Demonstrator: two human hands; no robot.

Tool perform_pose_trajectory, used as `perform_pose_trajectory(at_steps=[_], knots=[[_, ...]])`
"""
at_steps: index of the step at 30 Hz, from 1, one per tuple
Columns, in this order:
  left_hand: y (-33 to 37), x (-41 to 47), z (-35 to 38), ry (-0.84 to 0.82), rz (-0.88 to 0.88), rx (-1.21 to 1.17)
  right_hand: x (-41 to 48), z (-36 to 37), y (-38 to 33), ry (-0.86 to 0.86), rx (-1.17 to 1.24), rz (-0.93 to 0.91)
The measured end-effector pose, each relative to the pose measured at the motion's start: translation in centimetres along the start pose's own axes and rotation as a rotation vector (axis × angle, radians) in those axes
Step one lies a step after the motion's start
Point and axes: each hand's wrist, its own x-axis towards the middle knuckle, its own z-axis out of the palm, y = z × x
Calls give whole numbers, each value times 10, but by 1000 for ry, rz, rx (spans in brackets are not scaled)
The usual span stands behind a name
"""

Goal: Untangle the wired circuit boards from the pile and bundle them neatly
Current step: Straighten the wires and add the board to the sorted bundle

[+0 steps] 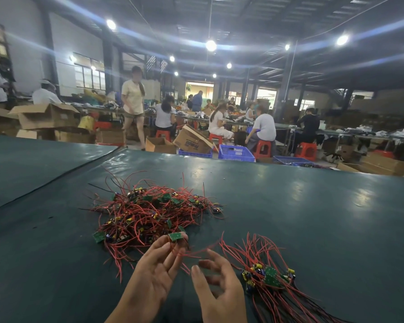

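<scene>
On the tabletop [313, 217] lie one tangled pile [149, 210] at centre and one bundle [268, 273] lower right; left hand [154, 273] pinches one board [175, 236], right hand [219, 292] spread loosely.

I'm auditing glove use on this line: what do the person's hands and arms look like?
The left hand and the right hand are both bare: no gloves, rings, watch or wristband show. No sleeve comes into view down to the picture's bottom edge.

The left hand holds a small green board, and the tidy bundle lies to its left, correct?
Not quite: the head view shows the tidy bundle lying to the right, beside the right hand. The left hand does hold a small green board.
</scene>
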Motion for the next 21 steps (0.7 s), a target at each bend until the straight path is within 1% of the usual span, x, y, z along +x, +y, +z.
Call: perform_pose_trajectory(at_steps=[3,6,9,12,14,16,18,19,21], knots=[[-5,1,-1,-22,-36,70,0,0,2,-2,-4,-42],[-9,5,-3,17,-36,160,0,-1,3,15,12,-105],[-13,3,-7,4,-30,372,5,-3,4,95,14,-203],[-17,1,-12,-71,-48,629,8,-5,5,163,-10,-247],[-19,-2,-13,-131,-104,742,8,-7,6,178,-26,-260],[-18,-4,-12,-193,-195,790,7,-7,5,163,-33,-265],[-17,-4,-12,-233,-254,769,5,-6,5,158,-28,-272],[-18,-2,-14,-223,-257,728,5,-5,5,164,-12,-263],[-19,5,-19,-138,-221,618,4,-3,5,188,43,-230]])
